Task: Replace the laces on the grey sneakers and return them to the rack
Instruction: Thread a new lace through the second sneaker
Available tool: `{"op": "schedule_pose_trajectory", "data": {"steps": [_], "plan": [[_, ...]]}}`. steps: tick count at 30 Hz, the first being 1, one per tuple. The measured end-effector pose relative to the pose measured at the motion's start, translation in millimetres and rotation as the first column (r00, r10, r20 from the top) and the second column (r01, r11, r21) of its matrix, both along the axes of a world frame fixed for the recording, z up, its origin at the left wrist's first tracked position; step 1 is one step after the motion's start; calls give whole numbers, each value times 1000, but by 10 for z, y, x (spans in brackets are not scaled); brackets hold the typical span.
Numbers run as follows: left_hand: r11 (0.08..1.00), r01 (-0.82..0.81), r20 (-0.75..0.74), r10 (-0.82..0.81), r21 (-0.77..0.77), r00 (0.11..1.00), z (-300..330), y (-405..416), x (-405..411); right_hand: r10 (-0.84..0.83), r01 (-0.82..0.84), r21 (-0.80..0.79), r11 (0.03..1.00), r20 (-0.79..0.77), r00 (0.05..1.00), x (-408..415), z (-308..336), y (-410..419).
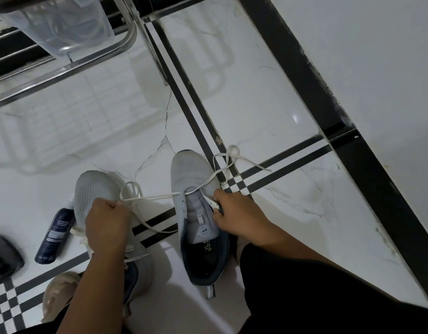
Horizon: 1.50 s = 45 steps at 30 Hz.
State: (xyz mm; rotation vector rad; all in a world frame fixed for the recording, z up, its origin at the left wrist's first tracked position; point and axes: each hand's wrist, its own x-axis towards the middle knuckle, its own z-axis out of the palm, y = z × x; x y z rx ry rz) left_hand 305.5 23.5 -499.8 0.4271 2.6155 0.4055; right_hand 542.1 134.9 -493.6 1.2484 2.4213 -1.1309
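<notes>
Left grip (107, 219) fisted on lace (157, 195); right grip (234, 213) pinching eyelet edge (211, 201)

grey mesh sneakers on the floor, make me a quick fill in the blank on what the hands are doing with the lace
1. The left hand pulls one end of the flat ____ shoelace.
2. The lace runs through the eyelets of the grey mesh sneaker on the ____.
3. The right hand holds that sneaker at its ____ side.
4. The dark blue bottle lies on the tiled ____.

Missing words: white; right; right; floor
</notes>
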Motion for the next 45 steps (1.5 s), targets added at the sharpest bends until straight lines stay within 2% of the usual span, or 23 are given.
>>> {"op": "schedule_pose_trajectory", "data": {"steps": [8,11,12,14,17,20,25,28,31,33,35,37,39,42,43,45], "plan": [[995,-102,-74,102,9,992,103,31,35,4,-4,-23,1000,16,1000,-2,0,5],[986,-103,-178,125,132,976,248,103,205,-83,81,-99,992,-18,996,0,27,48],[980,-47,-207,87,192,974,311,136,291,-150,143,-110,984,-59,987,-13,32,78],[950,160,-238,-95,268,967,365,203,474,-180,184,9,983,-161,970,-63,-4,156],[892,368,-130,-346,261,929,229,288,699,55,-20,203,979,-170,984,-187,-129,292],[863,437,3,-452,253,892,120,384,812,258,-230,305,924,-54,965,-267,-168,421],[803,523,175,-580,286,795,33,534,815,263,-251,270,930,-8,965,-249,-60,524],[786,556,235,-614,271,753,38,610,833,199,-191,172,966,-31,979,-196,118,559],[830,499,183,-546,249,817,47,594,724,28,-29,-9,1000,-86,996,5,270,686],[873,423,169,-467,242,868,57,545,644,-117,113,-59,992,-61,991,223,328,837],[896,391,161,-426,210,890,82,518,608,-202,200,45,979,33,979,449,383,1000],[904,394,167,-420,167,892,112,539,606,-234,196,233,953,147,961,632,400,1114],[897,414,174,-437,155,882,157,594,641,-250,181,313,932,195,948,681,410,1125],[821,517,108,-552,243,827,279,699,821,-145,135,178,975,48,988,501,436,949],[763,579,79,-622,287,779,305,753,897,-107,110,104,989,-32,994,395,469,854],[668,666,112,-729,331,675,313,856,1006,-80,82,4,997,-167,983,207,546,688]]}}
